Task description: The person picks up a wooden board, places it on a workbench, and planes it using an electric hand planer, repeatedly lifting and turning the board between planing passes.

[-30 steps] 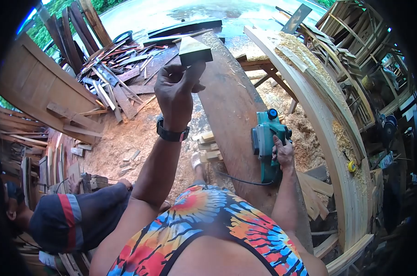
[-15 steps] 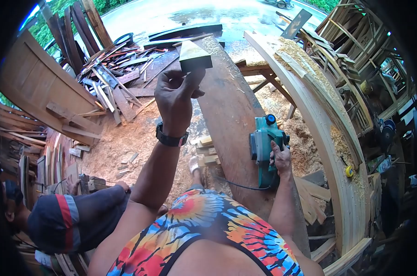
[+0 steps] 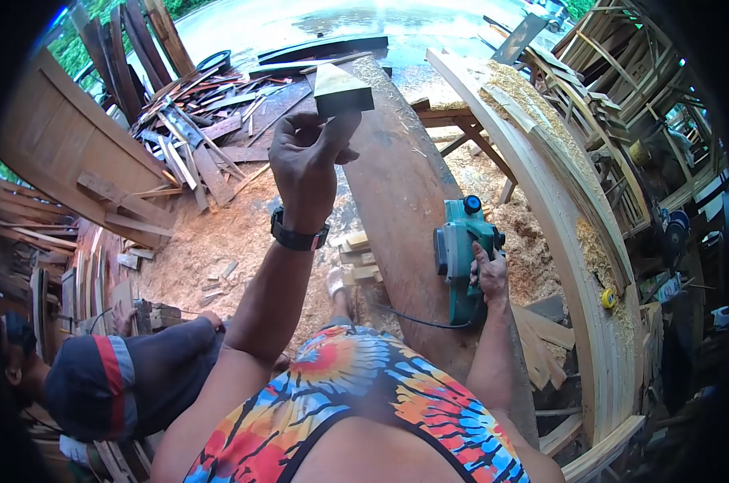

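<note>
My left hand (image 3: 306,165) is raised in front of me, closed around the near end of a piece of wood (image 3: 338,87). The wood points away from me, its pale top in light and its end face in shadow. On the right, my right hand (image 3: 490,274) grips the handle of a teal electric planer (image 3: 463,262). The planer rests on a long brown plank (image 3: 397,177), and its black cord (image 3: 425,324) loops across the plank toward me.
Left, a co-worker in a dark shirt (image 3: 167,362) sits low near wood scraps. Wood shavings (image 3: 212,249) cover the floor. A wooden door panel (image 3: 75,145) leans behind. Long pale boards (image 3: 533,185) stand right, with a yellow tape measure (image 3: 608,299) on them. Scrap wood (image 3: 195,137) lies heaped ahead.
The view has shifted slightly. Both hands keep their holds on the wood and the planer, nearly still. A vehicle on the far road has moved right.
</note>
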### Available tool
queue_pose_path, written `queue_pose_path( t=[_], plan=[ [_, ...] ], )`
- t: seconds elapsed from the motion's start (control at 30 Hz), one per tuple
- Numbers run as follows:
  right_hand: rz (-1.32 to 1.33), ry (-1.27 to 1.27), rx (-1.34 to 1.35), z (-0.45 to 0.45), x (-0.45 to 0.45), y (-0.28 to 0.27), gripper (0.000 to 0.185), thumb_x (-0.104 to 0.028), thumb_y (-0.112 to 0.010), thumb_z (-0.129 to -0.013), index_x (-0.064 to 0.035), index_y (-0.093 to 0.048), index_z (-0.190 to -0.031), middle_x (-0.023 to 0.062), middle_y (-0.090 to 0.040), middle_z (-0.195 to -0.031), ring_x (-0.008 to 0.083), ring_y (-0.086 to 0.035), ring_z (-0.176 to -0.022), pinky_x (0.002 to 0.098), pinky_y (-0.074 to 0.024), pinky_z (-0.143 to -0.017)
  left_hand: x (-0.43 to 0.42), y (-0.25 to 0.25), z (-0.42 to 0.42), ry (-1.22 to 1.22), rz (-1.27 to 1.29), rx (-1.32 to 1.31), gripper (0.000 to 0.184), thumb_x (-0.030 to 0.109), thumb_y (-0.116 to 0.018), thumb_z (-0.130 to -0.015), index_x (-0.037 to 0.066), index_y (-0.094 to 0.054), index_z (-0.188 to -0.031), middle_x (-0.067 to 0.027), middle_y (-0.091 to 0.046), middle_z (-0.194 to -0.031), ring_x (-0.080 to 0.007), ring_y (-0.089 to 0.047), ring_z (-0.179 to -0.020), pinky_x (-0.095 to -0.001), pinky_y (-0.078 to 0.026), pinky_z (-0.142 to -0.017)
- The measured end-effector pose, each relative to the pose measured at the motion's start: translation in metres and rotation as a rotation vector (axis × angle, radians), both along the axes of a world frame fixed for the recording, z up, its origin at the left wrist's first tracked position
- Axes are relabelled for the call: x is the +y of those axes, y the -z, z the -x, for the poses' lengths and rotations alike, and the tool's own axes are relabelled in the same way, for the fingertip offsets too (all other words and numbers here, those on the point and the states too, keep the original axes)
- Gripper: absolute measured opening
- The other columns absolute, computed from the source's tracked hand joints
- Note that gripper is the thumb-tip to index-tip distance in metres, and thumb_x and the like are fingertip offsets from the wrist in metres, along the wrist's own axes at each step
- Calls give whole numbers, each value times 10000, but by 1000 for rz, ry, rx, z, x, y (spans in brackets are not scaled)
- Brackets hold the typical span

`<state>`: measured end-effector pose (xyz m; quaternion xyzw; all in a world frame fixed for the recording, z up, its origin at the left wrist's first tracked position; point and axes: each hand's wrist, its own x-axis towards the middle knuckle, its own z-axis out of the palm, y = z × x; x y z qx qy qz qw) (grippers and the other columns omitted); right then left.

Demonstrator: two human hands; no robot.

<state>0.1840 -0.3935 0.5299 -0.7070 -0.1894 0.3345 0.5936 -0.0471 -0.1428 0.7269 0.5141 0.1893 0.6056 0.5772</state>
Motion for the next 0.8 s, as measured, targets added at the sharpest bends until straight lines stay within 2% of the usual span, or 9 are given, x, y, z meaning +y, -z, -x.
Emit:
queue_pose_path(
  t=[0.47,0.57,0.8],
  plan=[
    [-12,-8,7,-1,0,3,397,-456,-717,-921,-70,-626,-939,-6,-540,-608,98,-507,-435,244,-414,-407,-3,-3,-7,17,4,21,323,215,-825,-847,32,-586,-962,-63,-668,-700,-123,-656,-559,-249,-555,-546],
    [-1,2,15,1,0,-1,396,-454,-716,-923,-68,-629,-941,-4,-543,-610,98,-508,-436,244,-413,-406,-3,-5,-5,46,34,47,440,225,-861,-797,-6,-553,-1011,-91,-670,-840,-115,-649,-639,-246,-565,-562],
    [-1,-1,13,-2,0,3,390,-444,-715,-927,-64,-630,-951,-2,-539,-608,102,-504,-434,245,-412,-407,-5,-5,-10,45,34,46,463,257,-872,-786,-3,-553,-997,-85,-668,-829,-111,-650,-634,-239,-560,-557]
  ],
)
